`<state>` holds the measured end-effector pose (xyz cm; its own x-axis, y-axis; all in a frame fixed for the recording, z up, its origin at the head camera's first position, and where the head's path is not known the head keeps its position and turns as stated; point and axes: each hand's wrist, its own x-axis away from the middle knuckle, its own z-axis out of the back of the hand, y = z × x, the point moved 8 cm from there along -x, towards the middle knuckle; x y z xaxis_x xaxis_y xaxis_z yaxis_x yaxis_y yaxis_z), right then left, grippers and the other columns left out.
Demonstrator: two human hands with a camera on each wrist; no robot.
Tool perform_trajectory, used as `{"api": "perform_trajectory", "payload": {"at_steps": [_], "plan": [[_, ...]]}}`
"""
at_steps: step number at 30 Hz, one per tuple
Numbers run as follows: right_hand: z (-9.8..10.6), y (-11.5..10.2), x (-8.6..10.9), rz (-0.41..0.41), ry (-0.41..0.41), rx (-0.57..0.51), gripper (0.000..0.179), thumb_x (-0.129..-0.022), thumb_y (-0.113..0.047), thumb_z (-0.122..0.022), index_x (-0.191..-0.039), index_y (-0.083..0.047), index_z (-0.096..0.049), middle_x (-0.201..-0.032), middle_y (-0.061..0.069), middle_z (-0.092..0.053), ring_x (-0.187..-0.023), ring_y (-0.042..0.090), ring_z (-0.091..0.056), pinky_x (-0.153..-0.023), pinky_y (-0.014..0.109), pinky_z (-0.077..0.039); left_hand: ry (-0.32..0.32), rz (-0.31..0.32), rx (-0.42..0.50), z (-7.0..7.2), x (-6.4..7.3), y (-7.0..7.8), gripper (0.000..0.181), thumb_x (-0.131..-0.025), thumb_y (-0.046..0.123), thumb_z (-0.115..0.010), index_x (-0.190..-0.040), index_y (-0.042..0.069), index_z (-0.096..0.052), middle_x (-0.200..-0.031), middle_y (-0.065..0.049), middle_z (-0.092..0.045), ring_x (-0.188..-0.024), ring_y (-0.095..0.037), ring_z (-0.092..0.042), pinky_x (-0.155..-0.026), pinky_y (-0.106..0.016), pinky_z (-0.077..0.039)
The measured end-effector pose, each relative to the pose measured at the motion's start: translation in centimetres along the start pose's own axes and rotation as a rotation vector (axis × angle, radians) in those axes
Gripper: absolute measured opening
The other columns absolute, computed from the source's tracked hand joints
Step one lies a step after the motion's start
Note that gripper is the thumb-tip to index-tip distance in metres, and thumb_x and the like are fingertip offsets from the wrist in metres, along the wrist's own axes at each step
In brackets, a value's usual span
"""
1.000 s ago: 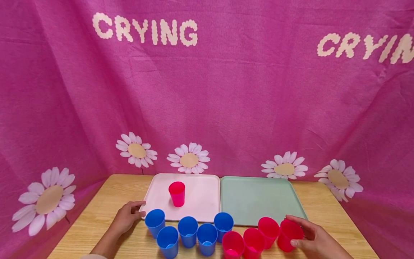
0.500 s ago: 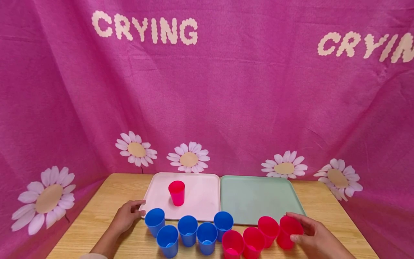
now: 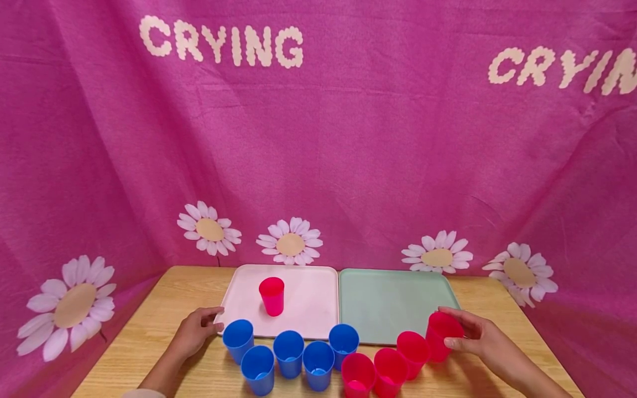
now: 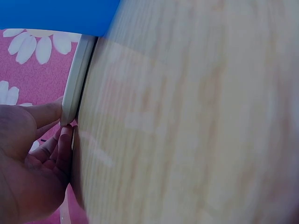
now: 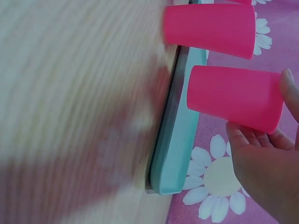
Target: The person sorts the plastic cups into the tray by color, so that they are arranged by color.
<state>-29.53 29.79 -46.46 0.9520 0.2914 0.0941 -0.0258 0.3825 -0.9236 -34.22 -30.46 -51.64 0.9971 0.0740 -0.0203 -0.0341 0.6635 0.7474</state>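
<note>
At the left edge of the pale pink tray (image 3: 311, 309), my left hand (image 3: 195, 330) holds the rim near its front corner. A blue cup (image 3: 238, 340) stands close to that hand. My right hand (image 3: 480, 337) grips a red cup (image 3: 443, 337) by its side, thumb nearest me and fingers behind. In the right wrist view the held red cup (image 5: 233, 95) hangs above the tabletop, near the front corner of the green tray (image 5: 175, 154). Another red cup (image 3: 272, 297) stands upright on the pink tray.
Several blue cups (image 3: 288, 354) stand upright along the front left of the wooden table (image 3: 194, 287). Several red cups (image 3: 390, 373) stand to their right. The green tray (image 3: 393, 304) lies flush beside the pink one. A magenta curtain (image 3: 348, 166) hangs behind the table.
My right hand has raised the red cup off the table and moved it slightly forward, towards the green tray. The left hand stays at the pink tray's edge.
</note>
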Motion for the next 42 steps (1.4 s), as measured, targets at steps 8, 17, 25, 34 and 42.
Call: {"api": "perform_trajectory", "payload": {"at_steps": [8, 17, 25, 34, 42], "plan": [[0.4, -1.3, -1.6, 0.074, 0.020, 0.041, 0.069, -0.095, -0.018, -0.074, -0.153, 0.003, -0.043, -0.145, 0.029, -0.054, -0.113, 0.006, -0.064, -0.089, 0.022, -0.055, 0.002, -0.005, -0.009, 0.0, -0.1, 0.0, 0.040, -0.093, 0.006, -0.075, -0.132, -0.003, -0.066, -0.124, -0.028, -0.065, -0.102, -0.030, -0.060, -0.091, -0.045, -0.050], [0.1, -2.4, -3.8, 0.084, 0.023, 0.046, 0.070, -0.094, -0.020, -0.076, -0.153, 0.001, -0.045, -0.149, 0.027, -0.050, -0.129, 0.031, -0.057, -0.092, 0.020, -0.052, 0.005, -0.006, -0.024, -0.1, -0.2, -0.3, 0.041, -0.093, 0.007, -0.075, -0.132, -0.003, -0.066, -0.122, -0.027, -0.066, -0.100, -0.029, -0.059, -0.088, -0.042, -0.049], [-0.5, -3.5, -5.8, 0.112, 0.007, -0.032, 0.071, -0.094, -0.015, -0.075, -0.152, 0.007, -0.041, -0.138, 0.027, -0.059, -0.115, 0.021, -0.066, -0.091, 0.023, -0.055, 0.003, -0.002, -0.017, 0.0, -0.1, -0.1, 0.041, -0.093, 0.006, -0.075, -0.132, -0.003, -0.066, -0.119, -0.023, -0.066, -0.098, -0.028, -0.057, -0.088, -0.042, -0.048], [-1.5, -4.7, -8.0, 0.130, -0.008, -0.071, 0.070, -0.094, -0.014, -0.075, -0.152, 0.006, -0.042, -0.139, 0.026, -0.059, -0.118, 0.024, -0.063, -0.094, 0.023, -0.053, 0.006, -0.016, -0.020, 0.0, -0.1, 0.0, 0.041, -0.093, 0.006, -0.075, -0.131, -0.003, -0.067, -0.118, -0.023, -0.067, -0.098, -0.027, -0.058, -0.088, -0.042, -0.048], [-2.6, -6.0, -9.9, 0.122, -0.012, -0.047, 0.069, -0.093, -0.017, -0.078, -0.150, 0.004, -0.046, -0.133, 0.022, -0.064, -0.113, 0.023, -0.064, -0.092, 0.025, -0.055, 0.017, -0.021, -0.015, 0.0, -0.1, -0.2, 0.040, -0.092, 0.006, -0.076, -0.130, -0.003, -0.068, -0.120, -0.025, -0.067, -0.100, -0.028, -0.060, -0.089, -0.041, -0.049]]}}
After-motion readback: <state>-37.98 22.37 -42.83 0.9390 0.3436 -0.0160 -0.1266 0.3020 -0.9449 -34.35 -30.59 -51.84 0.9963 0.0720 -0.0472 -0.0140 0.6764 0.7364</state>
